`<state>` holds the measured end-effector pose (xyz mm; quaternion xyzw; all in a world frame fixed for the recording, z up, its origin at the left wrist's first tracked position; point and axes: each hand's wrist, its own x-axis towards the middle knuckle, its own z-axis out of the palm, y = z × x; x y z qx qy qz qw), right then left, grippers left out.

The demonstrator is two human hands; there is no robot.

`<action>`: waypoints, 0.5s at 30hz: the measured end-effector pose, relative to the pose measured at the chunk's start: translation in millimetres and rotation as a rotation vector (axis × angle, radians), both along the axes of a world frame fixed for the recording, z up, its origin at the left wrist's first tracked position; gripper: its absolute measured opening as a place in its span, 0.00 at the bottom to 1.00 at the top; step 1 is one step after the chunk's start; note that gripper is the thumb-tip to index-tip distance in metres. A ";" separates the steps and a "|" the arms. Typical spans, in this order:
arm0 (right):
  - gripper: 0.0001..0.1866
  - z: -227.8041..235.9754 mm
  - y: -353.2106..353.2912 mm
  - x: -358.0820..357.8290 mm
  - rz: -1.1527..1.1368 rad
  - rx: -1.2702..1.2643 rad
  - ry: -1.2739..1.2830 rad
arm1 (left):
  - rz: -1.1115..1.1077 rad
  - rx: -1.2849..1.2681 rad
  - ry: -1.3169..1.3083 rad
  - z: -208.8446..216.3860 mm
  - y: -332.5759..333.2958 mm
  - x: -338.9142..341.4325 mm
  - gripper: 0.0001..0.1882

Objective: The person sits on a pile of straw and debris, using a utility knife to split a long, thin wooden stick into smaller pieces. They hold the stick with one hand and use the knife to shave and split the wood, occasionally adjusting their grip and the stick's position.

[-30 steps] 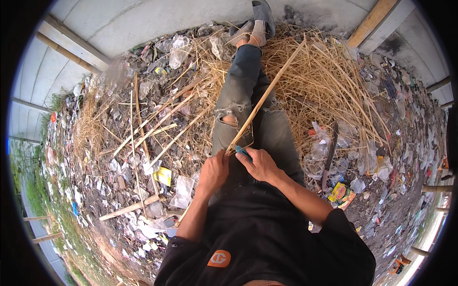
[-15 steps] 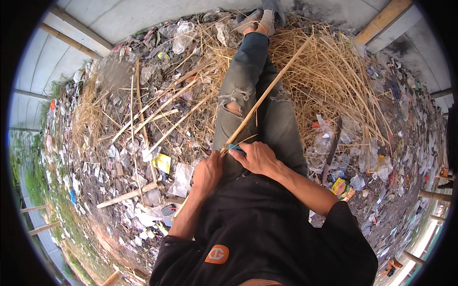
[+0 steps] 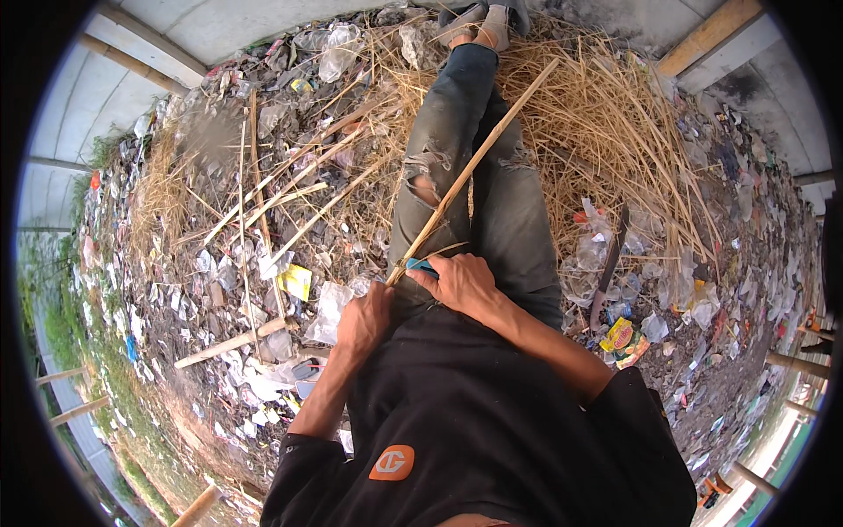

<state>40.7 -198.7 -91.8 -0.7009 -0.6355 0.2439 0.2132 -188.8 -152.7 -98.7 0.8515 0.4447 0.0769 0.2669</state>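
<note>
A long, pale bamboo strip [image 3: 479,164] lies slanted across my outstretched legs, its far end above the shins. My left hand [image 3: 366,318] is closed around the strip's near end, beside my left thigh. In my right hand [image 3: 465,282] is a small blue-handled tool [image 3: 423,267], pressed against the strip just beyond the left hand. The tool's blade, if there is one, cannot be made out. A thin curled shaving [image 3: 450,249] sticks out by the right hand's fingers.
Dry straw-like shavings [image 3: 606,132] are heaped right of my legs. A long dark blade with a handle [image 3: 609,274] lies near my right thigh. Several bamboo pieces [image 3: 320,220] rest on littered ground at the left. A pale wall [image 3: 255,22] stands beyond my feet.
Both hands have shifted a little left, with the bamboo strip and the blue-handled tool. The strip's far end has also moved slightly left. Both hands keep their hold.
</note>
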 end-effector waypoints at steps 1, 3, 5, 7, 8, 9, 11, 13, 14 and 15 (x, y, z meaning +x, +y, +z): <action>0.32 -0.2 -0.1 -1.0 0.019 0.000 -0.011 | -0.013 -0.009 -0.011 2.5 -0.9 -6.1 0.11; 0.32 -5.3 -1.5 -1.0 -0.019 0.003 -0.015 | 0.008 -0.070 0.059 7.8 -9.7 -27.9 0.11; 0.33 -14.6 -0.5 5.8 -0.138 0.022 -0.009 | 0.031 -0.111 0.094 15.6 -25.0 -58.6 0.10; 0.33 -12.5 0.7 7.6 -0.099 0.023 0.027 | 0.063 -0.115 0.117 20.3 -48.2 -88.2 0.10; 0.33 -7.1 -0.6 3.9 -0.071 0.012 0.016 | 0.078 -0.101 0.130 21.9 -56.2 -98.0 0.10; 0.33 -5.5 -1.7 0.3 -0.042 0.001 0.005 | 0.092 -0.087 0.143 22.1 -60.9 -105.6 0.10; 0.32 -5.4 0.9 9.4 -0.132 -0.019 -0.005 | 0.094 -0.055 0.215 25.6 -68.8 -112.9 0.09; 0.31 -5.3 -1.1 17.1 -0.268 0.107 0.079 | 0.046 0.000 0.224 12.5 -79.5 -151.4 0.09; 0.31 -4.1 -2.6 24.5 -0.267 0.085 0.019 | 0.114 -0.067 0.285 22.1 -83.0 -162.2 0.08; 0.31 -2.2 -3.4 28.7 -0.263 0.063 -0.034 | 0.083 0.044 0.213 14.4 -88.3 -180.0 0.07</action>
